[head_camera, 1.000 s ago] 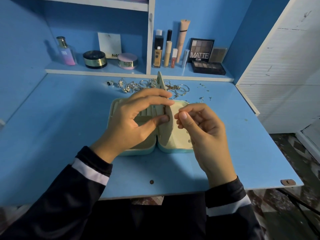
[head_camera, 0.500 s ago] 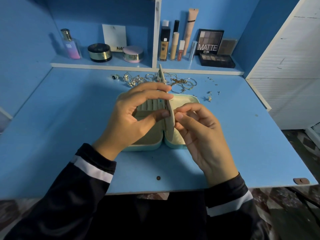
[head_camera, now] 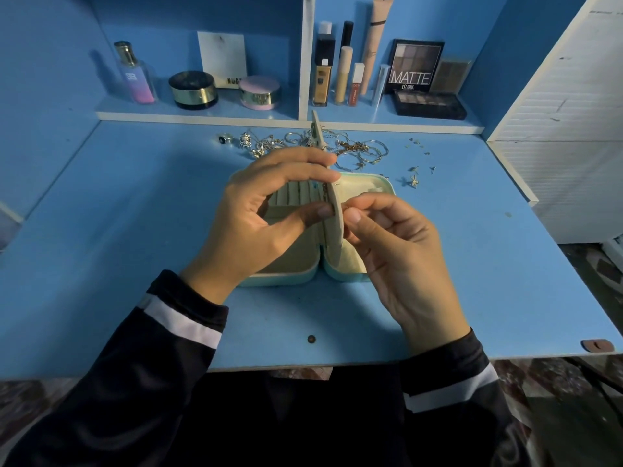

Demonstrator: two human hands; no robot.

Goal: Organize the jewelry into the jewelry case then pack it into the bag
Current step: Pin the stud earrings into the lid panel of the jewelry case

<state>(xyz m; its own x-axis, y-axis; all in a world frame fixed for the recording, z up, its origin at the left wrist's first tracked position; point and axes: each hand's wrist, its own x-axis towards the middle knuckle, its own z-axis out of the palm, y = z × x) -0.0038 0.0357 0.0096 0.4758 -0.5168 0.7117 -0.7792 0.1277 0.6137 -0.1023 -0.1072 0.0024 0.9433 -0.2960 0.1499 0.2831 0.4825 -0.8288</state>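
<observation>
**Right hand closing onto the upright flap**

Since a second ago the right hand (head_camera: pixel 404 264) has been moving in from 3 o'clock, and its thumb and forefinger (head_camera: pixel 354 219) are now pinching together against the right face of the cream padded divider flap (head_camera: pixel 335 227), apparently around a small gold piece (head_camera: pixel 344 207) too tiny to identify. The left hand (head_camera: pixel 263 224) is clamping the flap from 9 o'clock, thumb below and fingers over its top edge. This is keeping the flap standing in the middle of the mint-green zip jewelry case (head_camera: pixel 279 281), which is lying open on the blue laminate table (head_camera: pixel 135 230). If the left grip is loosening while the right is pushing, the flap is likely to fold and the piece to slip, dropping into the case or onto the table. The silver-and-gold jewelry heap (head_camera: pixel 354 150) is waiting at 12 o'clock.
</observation>
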